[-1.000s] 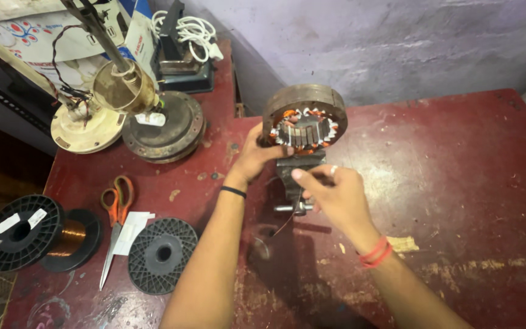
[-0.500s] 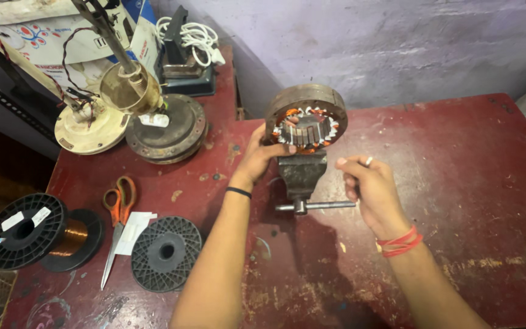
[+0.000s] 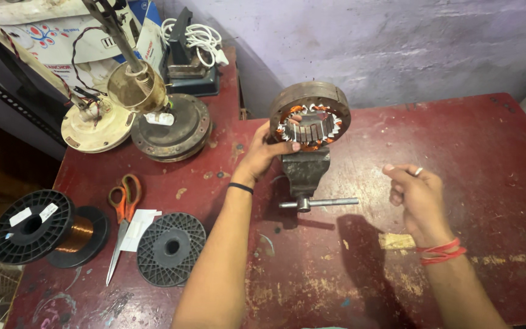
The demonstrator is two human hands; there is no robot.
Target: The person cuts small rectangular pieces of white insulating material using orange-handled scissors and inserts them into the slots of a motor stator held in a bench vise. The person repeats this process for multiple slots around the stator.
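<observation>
Stator atop vise

The right hand has let go of the vise handle and drawn away.

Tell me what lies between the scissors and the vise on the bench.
In the head view, the left forearm crosses between the orange-handled scissors and the vise; otherwise only bare red benchtop.

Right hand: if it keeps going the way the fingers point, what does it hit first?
The right hand has its fingers pointing left, toward the vise. The first thing met would likely be the vise body or its handle bar, below the clamped stator. Depth is unclear.
</observation>
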